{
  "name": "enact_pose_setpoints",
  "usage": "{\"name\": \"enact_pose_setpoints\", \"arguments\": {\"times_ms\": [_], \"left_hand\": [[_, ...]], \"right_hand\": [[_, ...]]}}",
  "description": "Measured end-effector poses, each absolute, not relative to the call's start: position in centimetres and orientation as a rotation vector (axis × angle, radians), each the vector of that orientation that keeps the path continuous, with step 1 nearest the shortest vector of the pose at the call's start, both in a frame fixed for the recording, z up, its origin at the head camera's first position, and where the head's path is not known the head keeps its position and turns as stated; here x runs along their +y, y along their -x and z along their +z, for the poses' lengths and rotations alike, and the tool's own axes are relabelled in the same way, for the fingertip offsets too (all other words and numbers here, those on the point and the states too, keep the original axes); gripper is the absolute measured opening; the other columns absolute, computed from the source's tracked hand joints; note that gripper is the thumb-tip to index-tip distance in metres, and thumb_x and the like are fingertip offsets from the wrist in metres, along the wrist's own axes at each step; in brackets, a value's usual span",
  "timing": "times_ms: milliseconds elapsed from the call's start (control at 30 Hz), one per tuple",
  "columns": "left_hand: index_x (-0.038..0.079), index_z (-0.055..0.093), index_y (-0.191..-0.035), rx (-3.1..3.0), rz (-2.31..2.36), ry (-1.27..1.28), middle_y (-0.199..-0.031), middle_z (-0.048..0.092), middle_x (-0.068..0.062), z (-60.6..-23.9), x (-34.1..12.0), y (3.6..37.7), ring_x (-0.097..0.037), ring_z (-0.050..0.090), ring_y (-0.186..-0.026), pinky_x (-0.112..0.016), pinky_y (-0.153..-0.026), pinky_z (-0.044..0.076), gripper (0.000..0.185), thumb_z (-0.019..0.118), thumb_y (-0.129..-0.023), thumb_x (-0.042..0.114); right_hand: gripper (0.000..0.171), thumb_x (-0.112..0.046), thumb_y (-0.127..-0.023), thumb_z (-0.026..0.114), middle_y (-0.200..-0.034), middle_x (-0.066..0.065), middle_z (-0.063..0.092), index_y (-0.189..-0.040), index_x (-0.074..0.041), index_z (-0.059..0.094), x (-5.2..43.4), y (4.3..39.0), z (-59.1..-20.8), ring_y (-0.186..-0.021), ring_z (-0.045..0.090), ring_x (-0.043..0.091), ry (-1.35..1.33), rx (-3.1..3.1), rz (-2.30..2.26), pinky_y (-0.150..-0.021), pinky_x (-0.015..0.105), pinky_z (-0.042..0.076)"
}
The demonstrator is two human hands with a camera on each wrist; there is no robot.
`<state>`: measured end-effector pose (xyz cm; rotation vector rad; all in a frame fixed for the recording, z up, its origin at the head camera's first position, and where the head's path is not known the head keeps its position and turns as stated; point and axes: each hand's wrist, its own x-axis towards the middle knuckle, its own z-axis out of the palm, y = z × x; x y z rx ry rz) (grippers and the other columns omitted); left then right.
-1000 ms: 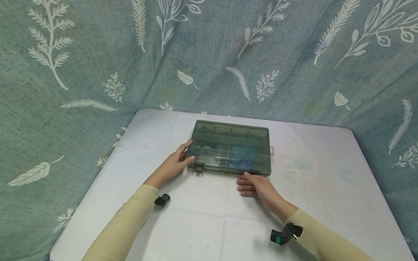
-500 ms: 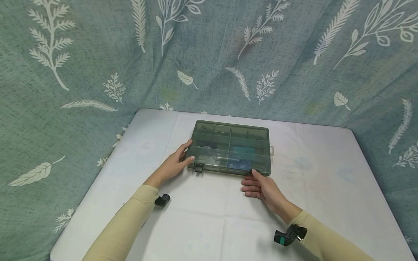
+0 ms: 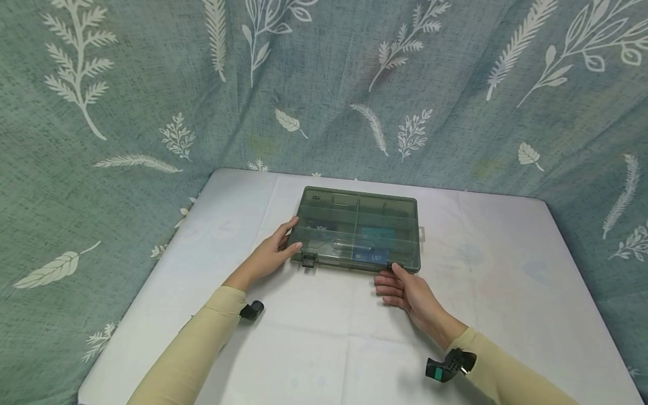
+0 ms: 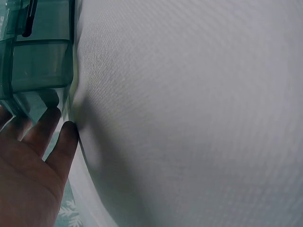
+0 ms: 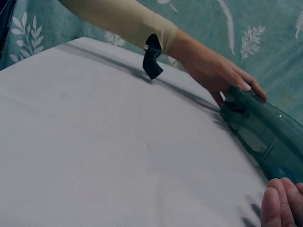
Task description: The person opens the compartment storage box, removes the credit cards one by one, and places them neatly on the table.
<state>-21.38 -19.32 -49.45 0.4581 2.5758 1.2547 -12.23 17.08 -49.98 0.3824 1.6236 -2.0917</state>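
A translucent green divided storage box (image 3: 324, 215) lies flat on the table with its lid down. Cards marked VIP show through it, one a blue card (image 3: 371, 255). My left hand (image 3: 268, 256) holds the box's left end, thumb over the front corner and fingers along the side; the left wrist view shows its fingers (image 4: 43, 130) against the end wall. At the front edge, the left latch (image 3: 309, 260) sticks outward. My right hand (image 3: 417, 295) has its thumb at the right latch, which it partly hides. Its other fingers (image 5: 273, 203) extend loosely below the front edge.
The table (image 3: 304, 360) has a white cloth cover. Behind and beside it hangs a leaf-patterned green-blue cloth (image 3: 324, 112). A hanging tab (image 3: 422, 234) juts from the box's right side. A black wrist device (image 3: 450, 364) sits at the right sleeve.
My right hand has shifted slightly right along the front edge, bringing its thumb onto the right latch. It has barely moved in the last half second. Left hand and box stay put.
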Motion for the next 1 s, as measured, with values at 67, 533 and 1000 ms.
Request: {"name": "enact_pose_setpoints", "arguments": {"times_ms": [67, 533, 1000], "left_hand": [[0.034, 0.015, -0.164, 2.575, 1.255, -0.457, -0.171, 0.012, -0.001, -49.43, -19.32, 21.37, -0.039, 0.031, -0.149, -0.052, -0.122, 0.030, 0.077, 0.056, -0.102, 0.052], [0.030, 0.016, -0.165, 2.582, 1.250, -0.442, -0.170, 0.013, -0.002, -49.38, -19.04, 21.33, -0.039, 0.032, -0.148, -0.052, -0.121, 0.031, 0.075, 0.057, -0.104, 0.045], [0.032, 0.016, -0.164, 2.567, 1.272, -0.441, -0.170, 0.012, -0.002, -49.49, -19.33, 21.42, -0.039, 0.031, -0.148, -0.052, -0.121, 0.030, 0.074, 0.058, -0.104, 0.043]], "right_hand": [[0.052, -0.037, -0.110, 0.046, -0.121, 0.009, 0.072, -0.141, 0.004, 0.052, 17.11, 12.18, -50.07, -0.098, 0.072, 0.013, -0.369, 1.637, -2.086, -0.078, 0.026, 0.062], [0.045, -0.017, -0.112, 0.040, -0.124, 0.011, 0.069, -0.146, 0.011, 0.041, 17.65, 11.90, -50.12, -0.097, 0.072, 0.011, -0.262, 1.672, -2.029, -0.082, 0.026, 0.061], [0.044, -0.020, -0.112, 0.042, -0.123, 0.016, 0.069, -0.142, 0.013, 0.046, 18.01, 12.09, -49.93, -0.098, 0.073, 0.015, -0.244, 1.708, -1.979, -0.085, 0.028, 0.062]]}}
